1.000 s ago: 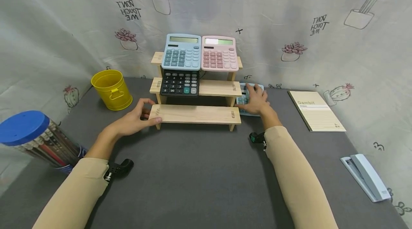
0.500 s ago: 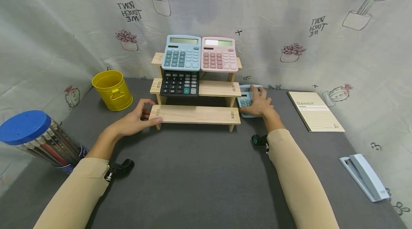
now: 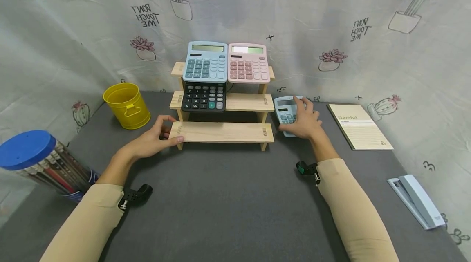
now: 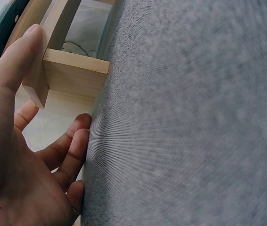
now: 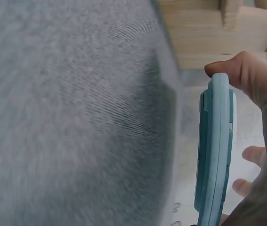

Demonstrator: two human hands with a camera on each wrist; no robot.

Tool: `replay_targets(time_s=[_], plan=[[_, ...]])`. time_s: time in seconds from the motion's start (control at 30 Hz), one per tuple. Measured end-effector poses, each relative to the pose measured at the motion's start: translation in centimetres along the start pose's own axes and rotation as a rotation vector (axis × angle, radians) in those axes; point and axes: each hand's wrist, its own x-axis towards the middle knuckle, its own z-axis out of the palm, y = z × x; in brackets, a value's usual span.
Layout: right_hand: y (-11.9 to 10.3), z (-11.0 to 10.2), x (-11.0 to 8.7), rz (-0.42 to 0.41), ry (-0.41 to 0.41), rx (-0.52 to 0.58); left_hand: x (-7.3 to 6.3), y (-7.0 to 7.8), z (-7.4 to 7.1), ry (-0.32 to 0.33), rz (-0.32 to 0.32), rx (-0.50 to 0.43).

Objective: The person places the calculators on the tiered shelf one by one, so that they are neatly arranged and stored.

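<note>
My right hand (image 3: 304,122) grips a light blue calculator (image 3: 285,108) by its side edges, to the right of a three-step wooden stand (image 3: 224,133). Edge-on in the right wrist view, this calculator (image 5: 215,146) has the thumb at its near end, and the other fingers are partly hidden behind it. At the stand's left end, my left hand (image 3: 151,138) holds the lowest step, thumb on its front corner and fingers around the end. On the top step lean another light blue calculator (image 3: 206,61) and a pink calculator (image 3: 249,63). A black calculator (image 3: 204,97) leans on the middle step's left half.
A yellow bucket (image 3: 126,106) stands left of the stand. Nearer on the left is a blue-lidded tub of pencils (image 3: 55,166). To the right lie a cream notebook (image 3: 359,127) and a light blue stapler (image 3: 416,201). A patterned cloth (image 3: 294,16) hangs behind the grey table (image 3: 220,200).
My right hand has shifted the light blue calculator to the right, away from the stand's side, so more of its face shows. The left hand has stayed on the lowest step.
</note>
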Motion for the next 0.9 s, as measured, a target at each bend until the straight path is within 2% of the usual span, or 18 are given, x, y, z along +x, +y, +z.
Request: replay_targets(time_s=[0.27,0.47,0.67,0.9], plan=[[-0.8,-2.6,-2.5,-0.076,0.072,0.033,-0.1,-0.1,0.0,-0.001,-0.006,0.004],[-2.0,-3.7,-4.9,-0.154,0.101,0.037,-0.1,-0.1,0.0,0.006,-0.003,0.006],[-3.4,-4.2,-6.9,-0.241,0.112,0.055,-0.2,-0.1,0.1,0.009,0.002,-0.016],[-4.9,-3.9,-8.1,-0.307,0.102,0.081,-0.1,-0.1,0.1,0.004,0.005,-0.021]])
